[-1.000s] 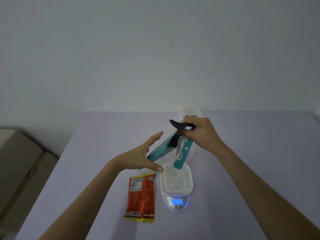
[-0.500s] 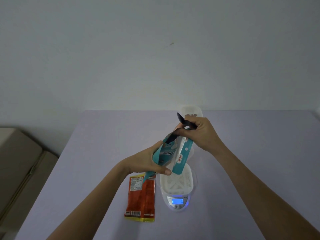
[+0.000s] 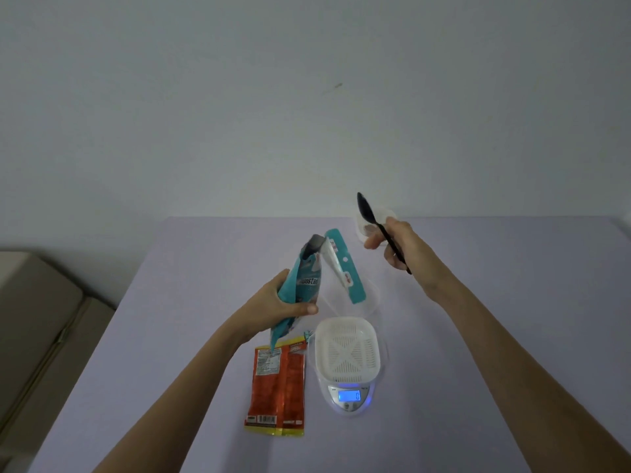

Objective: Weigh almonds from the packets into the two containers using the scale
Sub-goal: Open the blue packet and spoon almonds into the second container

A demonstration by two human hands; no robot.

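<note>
Two bare hands are raised over a lilac table (image 3: 170, 336). The left hand (image 3: 273, 303) grips a teal packet (image 3: 307, 285) by its middle, thumb across the front, its top flap hanging over towards the right hand (image 3: 406, 247). That hand holds a black spoon (image 3: 370, 215), fingers curled round the handle, bowl pointing up and away. Below the left hand a red packet (image 3: 278, 384) lies flat. Just beside it a scale (image 3: 348, 399), its lit display reading 0, carries a white basket (image 3: 346, 353). A clear container (image 3: 374, 298) sits between the hands beyond the scale, a second container (image 3: 388, 211) just behind the right hand.
</note>
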